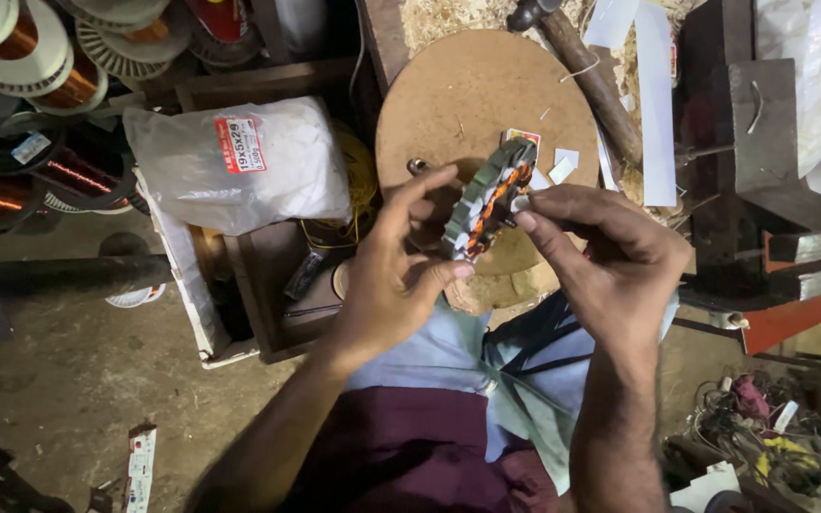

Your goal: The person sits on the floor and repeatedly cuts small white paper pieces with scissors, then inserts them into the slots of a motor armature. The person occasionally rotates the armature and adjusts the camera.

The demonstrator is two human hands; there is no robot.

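A round motor stator (488, 198), its green-grey ring packed with orange copper windings and white insulating slips, is held on edge above a round wooden board (472, 104), between the two hands and over the person's lap. The left hand (393, 280) cradles it from the left side, thumb and index finger spread wide and closed around the ring's lower rim, with the thumb tip pressed against its bottom edge. The right hand (610, 252) comes in from the right with its fingers drawn together, the tips pinched at a small white slip of insulating paper (522, 201) at the stator's face; whether the slip sits fully in a slot cannot be told. Loose white paper scraps (563, 164) lie on the board just beyond the stator, and a long white paper strip (656, 104) lies over its right edge. A hammer (582, 62) with a wooden handle rests across the board's top right, among sawdust. To the left a white plastic bag (239, 166) with a red-and-white label sits on a wooden tray (273, 309), with yellow cord (361, 176) beside it. Spools of copper wire (21, 52) crowd the top left corner. A dark metal block (762, 123) stands at the right, and a tangle of wires (748, 423) lies on the floor at lower right.
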